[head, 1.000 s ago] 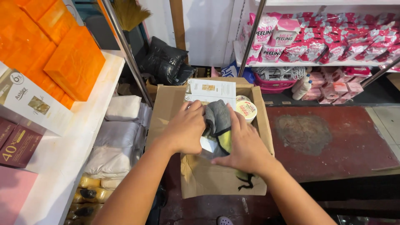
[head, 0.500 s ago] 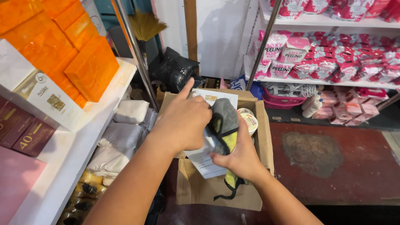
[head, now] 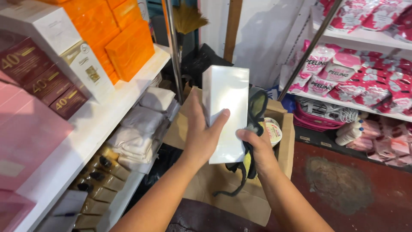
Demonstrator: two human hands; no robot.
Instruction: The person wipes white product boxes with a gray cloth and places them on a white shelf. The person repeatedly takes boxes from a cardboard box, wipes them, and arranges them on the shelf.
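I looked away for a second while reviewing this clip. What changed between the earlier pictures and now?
The left hand has lifted a white box up out of the cardboard box, its fingers wrapped around the box's edge; a second ago both hands were down inside. The right hand has risen too and still grips the dark cloth with yellow trim. The round tub stays in the cardboard box, and the shelves look unchanged.
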